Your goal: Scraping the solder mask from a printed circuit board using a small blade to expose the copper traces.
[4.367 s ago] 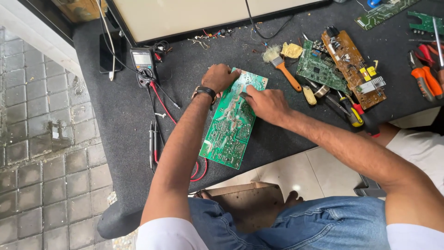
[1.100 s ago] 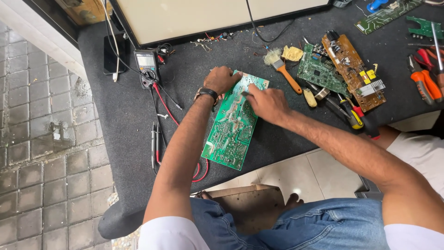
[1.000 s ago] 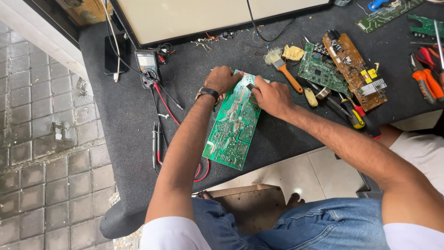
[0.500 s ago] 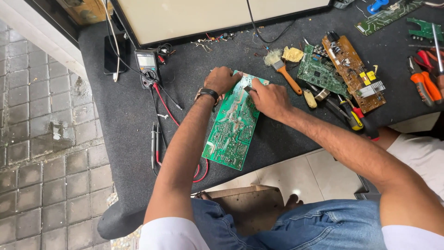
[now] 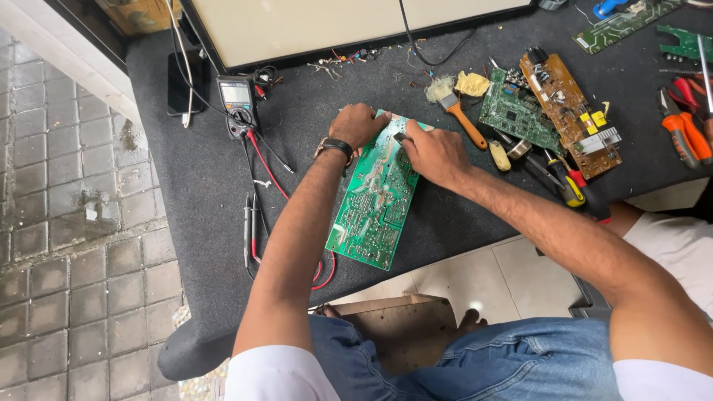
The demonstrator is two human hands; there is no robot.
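Well to the left of the left hand [image 5: 359, 125], a dark phone [image 5: 187, 82] lies at the edge of the grey mat [image 5: 223, 193], and nearer in sits one multimeter [image 5: 238, 104] with red and black leads trailing toward the person. Two probes [image 5: 251, 230] lie side by side below the left forearm.

The left hand, with a watch [image 5: 336, 148] at the wrist, curls over the far left corner of the green circuit board [image 5: 375, 204], fingers closed on its edge. The board is long and rectangular, solder side up, covered in silver joints and pale traces, and lies slantwise on the mat under both hands, its near end toward the mat's edge.

The right hand [image 5: 434, 154] rests on the board's far right corner, fingers drawn together and pressing down; whether they pinch anything, I cannot tell.

Right of that hand lie one brush [image 5: 457, 111] with an orange handle, then two more boards: one green [image 5: 516, 111], one brown [image 5: 568, 111]. Farther right lie screwdrivers [image 5: 572, 189] and orange-handled pliers [image 5: 687, 134].
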